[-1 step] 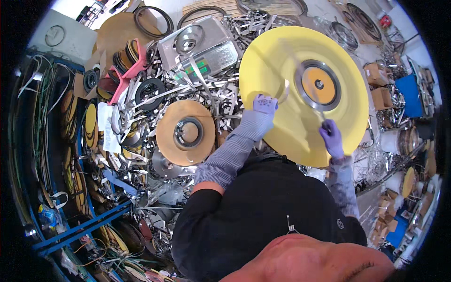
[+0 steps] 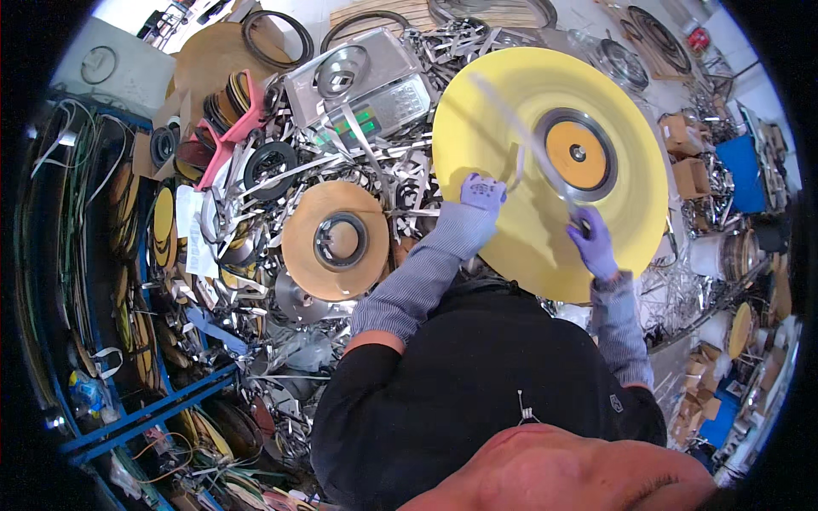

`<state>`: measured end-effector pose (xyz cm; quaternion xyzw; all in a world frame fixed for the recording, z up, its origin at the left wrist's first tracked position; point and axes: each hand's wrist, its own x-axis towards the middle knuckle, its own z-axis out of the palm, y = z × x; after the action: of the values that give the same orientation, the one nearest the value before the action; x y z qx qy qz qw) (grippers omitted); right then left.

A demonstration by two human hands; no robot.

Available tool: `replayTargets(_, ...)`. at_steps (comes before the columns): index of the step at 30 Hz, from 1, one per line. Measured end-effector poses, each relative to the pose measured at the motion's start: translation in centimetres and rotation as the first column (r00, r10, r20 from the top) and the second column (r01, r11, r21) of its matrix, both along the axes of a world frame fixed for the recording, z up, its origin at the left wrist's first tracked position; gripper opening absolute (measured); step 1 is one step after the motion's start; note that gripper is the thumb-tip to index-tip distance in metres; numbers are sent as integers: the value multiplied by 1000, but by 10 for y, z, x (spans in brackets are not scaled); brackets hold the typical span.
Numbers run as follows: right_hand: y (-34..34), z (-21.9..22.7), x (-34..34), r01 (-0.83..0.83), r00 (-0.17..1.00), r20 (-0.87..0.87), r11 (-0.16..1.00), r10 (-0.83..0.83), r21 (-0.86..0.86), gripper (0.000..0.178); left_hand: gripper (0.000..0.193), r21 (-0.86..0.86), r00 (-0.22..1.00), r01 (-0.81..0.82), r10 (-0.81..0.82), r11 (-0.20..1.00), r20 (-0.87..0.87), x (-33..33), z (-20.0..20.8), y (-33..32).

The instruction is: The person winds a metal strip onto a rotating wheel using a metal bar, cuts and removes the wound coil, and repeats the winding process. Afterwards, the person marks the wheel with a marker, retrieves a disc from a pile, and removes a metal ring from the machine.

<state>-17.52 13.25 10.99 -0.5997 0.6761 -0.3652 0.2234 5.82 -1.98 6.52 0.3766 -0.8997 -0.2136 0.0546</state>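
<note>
A large yellow disc (image 2: 486,111) lies in front of me, with a metal ring (image 2: 545,136) and an orange centre (image 2: 571,153) in it. At the disc's left lower part, my left hand (image 2: 483,192), in a pale purple glove, is closed around a short metal strip (image 2: 518,166) that sticks up over the disc. My right hand (image 2: 594,247), gloved in purple, grips the dark end of a long thin bar (image 2: 520,123). The bar slants up and left across the disc, smeared by motion; its kind I cannot make out.
A smaller tan disc (image 2: 298,230) with a metal ring lies to the left amid loose metal strips (image 2: 417,162). Behind it stands a scale (image 2: 400,102) with a green display. A pink rack (image 2: 223,153) holds discs. Blue shelving (image 2: 153,413) runs along the left; cartons (image 2: 692,179) stand right.
The long bar has swung left over the disc. My right hand has shifted slightly left and up; my left hand stays nearly in place, its strip standing at a different angle.
</note>
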Motion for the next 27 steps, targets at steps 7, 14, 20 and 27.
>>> replayTargets(7,-108,8,50,-576,806,-158,817,571,17,29,26,-537,988,1,-82,844,-128,7,-74,25)
replayTargets(14,-145,-11,28,-554,754,-317,816,575,164,17,23,21,931,-286,283,958,-232,-26,-61,-11)
replayTargets(20,-218,-37,-24,-429,771,-401,869,495,249,15,43,-358,947,-301,231,884,-225,-21,-23,-4)
replayTargets(27,-315,-78,-178,-87,814,-579,995,45,-45,30,66,-142,997,-67,61,988,-47,-13,-55,47)
